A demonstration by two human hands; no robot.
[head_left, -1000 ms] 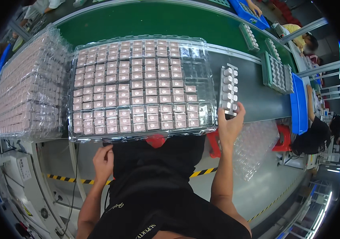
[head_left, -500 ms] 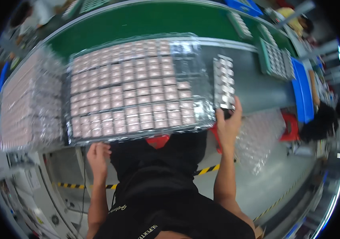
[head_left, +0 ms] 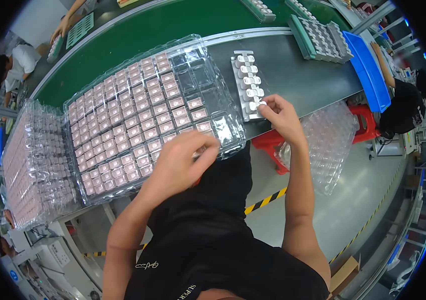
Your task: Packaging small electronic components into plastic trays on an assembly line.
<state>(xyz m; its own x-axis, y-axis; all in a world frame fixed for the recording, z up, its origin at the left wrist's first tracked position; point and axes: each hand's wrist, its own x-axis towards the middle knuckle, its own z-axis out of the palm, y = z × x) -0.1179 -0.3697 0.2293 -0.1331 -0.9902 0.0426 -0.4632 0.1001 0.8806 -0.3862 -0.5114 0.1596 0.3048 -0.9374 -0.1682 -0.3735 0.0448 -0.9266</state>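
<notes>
A wide clear plastic blister tray (head_left: 138, 95) of small pink-white square parts lies on the grey bench (head_left: 303, 75) — the left hand (head_left: 180, 162) hovers over its near edge, fingers curled, grip hidden. Just right, the right hand (head_left: 283, 114) pinches the near end of a narrow grey strip holder (head_left: 248, 82) of white parts.

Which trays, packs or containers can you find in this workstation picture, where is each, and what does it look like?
Clear blister tray: centre, under the left hand, rows of small pinkish parts.
Wrapped tray stack: far left, clear, pinkish contents.
Narrow grey strip tray: on the dark bench, right hand at its near end, white parts.
Blue bin: right edge, long.
Empty clear trays: lower right, bumpy.
</notes>
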